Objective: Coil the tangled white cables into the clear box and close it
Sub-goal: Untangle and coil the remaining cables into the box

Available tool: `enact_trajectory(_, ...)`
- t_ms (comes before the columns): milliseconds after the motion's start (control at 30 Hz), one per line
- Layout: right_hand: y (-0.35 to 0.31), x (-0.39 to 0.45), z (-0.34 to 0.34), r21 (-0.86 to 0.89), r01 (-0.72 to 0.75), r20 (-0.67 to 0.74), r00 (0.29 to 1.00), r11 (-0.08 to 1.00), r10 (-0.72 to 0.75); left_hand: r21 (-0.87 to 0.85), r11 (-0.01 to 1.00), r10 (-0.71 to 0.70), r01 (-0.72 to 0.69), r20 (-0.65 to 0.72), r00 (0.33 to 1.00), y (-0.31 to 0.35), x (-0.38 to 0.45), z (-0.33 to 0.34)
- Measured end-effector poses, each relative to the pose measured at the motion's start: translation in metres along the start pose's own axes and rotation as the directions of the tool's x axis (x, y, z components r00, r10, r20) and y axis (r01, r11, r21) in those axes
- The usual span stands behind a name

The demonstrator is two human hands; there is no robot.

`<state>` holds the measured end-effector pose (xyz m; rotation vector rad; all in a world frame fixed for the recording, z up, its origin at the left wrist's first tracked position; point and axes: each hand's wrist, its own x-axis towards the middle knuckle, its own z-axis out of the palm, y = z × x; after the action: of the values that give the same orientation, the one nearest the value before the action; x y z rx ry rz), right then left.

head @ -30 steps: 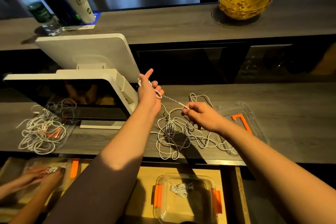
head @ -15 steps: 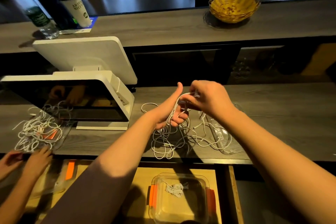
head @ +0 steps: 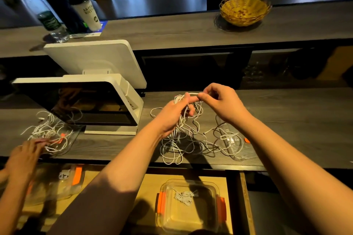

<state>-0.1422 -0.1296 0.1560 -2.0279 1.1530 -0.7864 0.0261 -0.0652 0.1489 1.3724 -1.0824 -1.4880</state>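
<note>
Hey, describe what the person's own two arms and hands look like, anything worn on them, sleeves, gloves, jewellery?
Both hands, the left hand and the right hand, are bare: no gloves, and no rings or watch show. The left arm wears a dark brown-grey sleeve that ends above the elbow, leaving the forearm bare. The right arm is bare as far as the frame shows.

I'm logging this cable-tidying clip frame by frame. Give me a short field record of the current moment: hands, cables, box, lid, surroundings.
left hand: left hand grips a partly wound bundle of white cable
right hand: right hand pinches the cable end at the left fingertips
loose cables: tangled white cables lie on the counter below the hands
clear box: clear box sits open on the lower shelf, one small coil inside
lid: clear lid lies on the counter under the tangle
surroundings: white monitor, yellow basket
</note>
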Motion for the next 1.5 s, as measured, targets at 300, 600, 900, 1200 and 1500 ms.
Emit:
enact_trajectory(300,0.003,-0.031,0.02,0.178,-0.078,0.072,0.995,0.981,0.066,-0.641,0.751,0.073,-0.157,-0.156,0.985,0.014,-0.01,0.021)
enact_trajectory(600,-0.014,-0.064,0.019,0.138,-0.141,0.4,0.914,0.98,0.075,-0.522,0.783,0.007,-0.339,-0.537,0.844,0.011,-0.001,0.021)
enact_trajectory(900,-0.031,-0.08,0.007,0.043,0.141,0.326,0.934,0.989,-0.148,0.423,0.904,0.028,0.066,-0.214,0.976,0.001,-0.025,0.027)
enact_trajectory(1200,-0.032,-0.082,-0.003,-0.009,0.124,0.156,0.98,0.992,-0.121,0.264,0.959,-0.172,0.105,0.243,0.955,-0.008,-0.059,0.025)
enact_trajectory(1500,-0.039,-0.088,-0.021,0.597,-0.216,0.154,0.976,0.773,0.154,0.329,0.936,-0.233,0.125,0.313,0.921,0.001,-0.081,0.01)
